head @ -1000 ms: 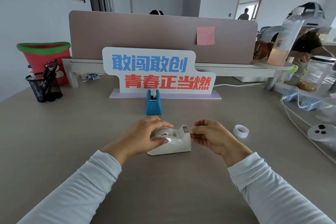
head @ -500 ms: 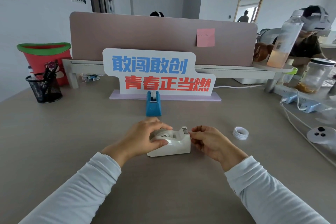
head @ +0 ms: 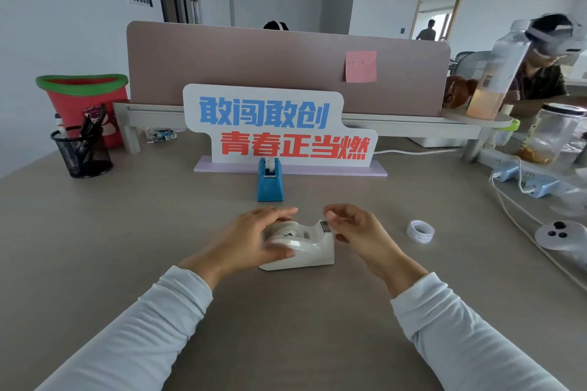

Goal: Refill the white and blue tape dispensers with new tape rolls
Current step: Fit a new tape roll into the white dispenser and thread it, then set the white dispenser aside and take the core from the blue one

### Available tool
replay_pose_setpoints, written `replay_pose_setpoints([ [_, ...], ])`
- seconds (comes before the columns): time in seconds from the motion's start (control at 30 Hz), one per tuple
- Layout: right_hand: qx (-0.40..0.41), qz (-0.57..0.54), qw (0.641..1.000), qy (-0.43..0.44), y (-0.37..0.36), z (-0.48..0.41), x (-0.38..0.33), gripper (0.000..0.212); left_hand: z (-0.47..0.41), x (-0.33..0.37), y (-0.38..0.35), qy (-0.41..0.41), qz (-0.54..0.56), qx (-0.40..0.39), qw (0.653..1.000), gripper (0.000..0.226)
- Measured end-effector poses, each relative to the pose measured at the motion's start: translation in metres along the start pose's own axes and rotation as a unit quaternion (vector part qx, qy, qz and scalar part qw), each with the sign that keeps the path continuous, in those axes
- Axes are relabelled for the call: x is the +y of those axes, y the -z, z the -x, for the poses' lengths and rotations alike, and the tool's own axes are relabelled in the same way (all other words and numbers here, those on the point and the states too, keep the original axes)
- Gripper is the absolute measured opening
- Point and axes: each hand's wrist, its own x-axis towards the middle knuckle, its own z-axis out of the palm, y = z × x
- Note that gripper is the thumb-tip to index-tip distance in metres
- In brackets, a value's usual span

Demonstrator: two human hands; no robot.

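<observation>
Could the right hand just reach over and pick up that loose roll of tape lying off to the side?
Probably yes. The tape roll lies flat on the desk to the right of the right hand, with only bare desk between them. The hand seems to hold nothing.

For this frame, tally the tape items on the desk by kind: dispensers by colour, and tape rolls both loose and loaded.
White dispenser: 1
Blue dispenser: 1
Loose tape roll: 1
Tape roll loaded in the white dispenser: 1
Total: 4
</observation>
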Motion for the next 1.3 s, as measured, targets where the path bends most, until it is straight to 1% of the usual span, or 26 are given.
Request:
replay_pose_setpoints([
  [0.07,-0.077,0.057,0.995,0.024,0.0,0.003,-0.001,0.044,0.001,-0.005,-0.002,0.01,-0.024,-0.008,1.0,0.078],
  [0.13,-0.124,0.118,0.985,0.039,0.0,0.004,0.002,0.061,0.002,-0.01,-0.002,0.023,-0.048,0.001,0.999,0.082],
  [0.2,-0.126,0.151,0.979,0.049,0.0,0.003,0.004,0.064,0.003,-0.013,-0.001,0.035,-0.042,0.013,0.998,0.082],
  [0.4,-0.09,0.213,0.97,0.07,0.001,0.007,-0.003,0.051,0.005,-0.014,-0.003,0.052,-0.053,0.036,0.997,0.079],
  [0.53,-0.022,0.256,0.965,0.059,0.001,0.006,-0.002,0.049,0.0,-0.016,-0.007,0.06,-0.09,0.089,0.99,0.069],
  [0.6,0.024,0.274,0.96,0.045,0.002,0.002,-0.002,0.046,-0.004,-0.017,-0.01,0.053,-0.104,0.1,0.988,0.064],
  [0.73,0.085,0.37,0.925,0.015,0.002,-0.01,-0.008,0.049,-0.011,-0.021,-0.013,0.058,-0.131,0.072,0.987,0.059],
  [0.87,0.1,0.444,0.89,0.007,-0.01,-0.033,-0.012,0.055,-0.024,-0.029,-0.012,0.067,-0.153,0.071,0.983,0.052],
  [0.97,0.11,0.455,0.884,0.003,-0.019,-0.055,-0.013,0.06,-0.033,-0.04,-0.009,0.074,-0.158,0.073,0.982,0.045],
  [1.17,0.121,0.426,0.897,-0.011,-0.033,-0.1,-0.012,0.063,-0.046,-0.065,-0.001,0.085,-0.15,0.073,0.982,0.034],
  [1.3,0.14,0.431,0.891,-0.022,-0.034,-0.121,-0.014,0.061,-0.052,-0.076,0.005,0.09,-0.134,0.104,0.981,0.028],
])
